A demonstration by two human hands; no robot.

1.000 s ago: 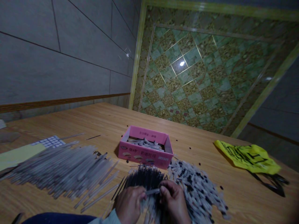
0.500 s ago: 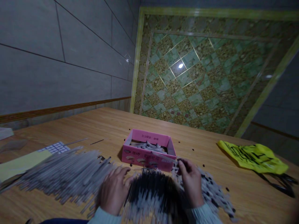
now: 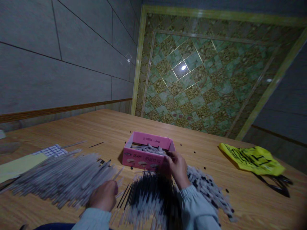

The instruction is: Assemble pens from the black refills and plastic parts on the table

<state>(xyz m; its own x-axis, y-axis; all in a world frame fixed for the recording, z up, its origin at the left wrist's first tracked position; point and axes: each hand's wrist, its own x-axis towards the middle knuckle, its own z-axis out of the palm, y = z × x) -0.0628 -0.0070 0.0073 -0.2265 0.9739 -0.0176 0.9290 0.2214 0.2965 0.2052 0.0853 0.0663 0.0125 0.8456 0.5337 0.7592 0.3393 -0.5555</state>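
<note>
Right hand (image 3: 177, 167) shifted — oblong box (image 3: 137, 160), slender rods (image 3: 64, 177)

Yellow bag (image 3: 251, 159) with black print, lying on right of wood-grain counter (image 3: 100, 124); black straps (image 3: 284, 192) at its near edge. Far left: pale yellow sheet (image 3: 21, 164) beside blue-and-white checked sheet (image 3: 54, 150), touching or overlapping, hard to tell. Grey tiled wall (image 3: 83, 48) at left, with brown trim strip (image 3: 59, 109) low down. Straight ahead: green-and-gold tile panel (image 3: 189, 86) inside yellowish frame (image 3: 139, 57), with bright glare spot (image 3: 183, 67).
</note>
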